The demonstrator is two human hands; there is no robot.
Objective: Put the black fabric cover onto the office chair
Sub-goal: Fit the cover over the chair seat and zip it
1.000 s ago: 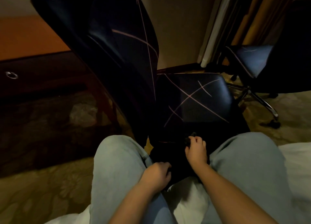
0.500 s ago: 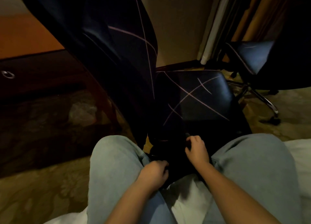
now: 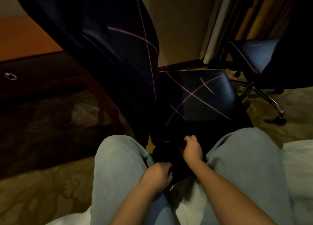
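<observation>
Carpet point(image 3: 42, 199); left hand point(image 3: 157, 175), right hand point(image 3: 193, 148) fisted in cover point(image 3: 177, 165)

A: Where's the office chair point(image 3: 199, 96)?
B: Before the knees, backrest at left.
A: What's between the knees?
B: Left hand point(image 3: 157, 175) nearer, right hand point(image 3: 192, 148) at the seat's near edge, both on the fabric cover point(image 3: 182, 169). Second chair point(image 3: 254, 55) behind, right.

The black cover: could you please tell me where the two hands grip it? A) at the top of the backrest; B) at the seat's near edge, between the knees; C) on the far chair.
B: the left hand and the right hand both curl into the black cover at the near edge of the seat, between the knees.
</observation>
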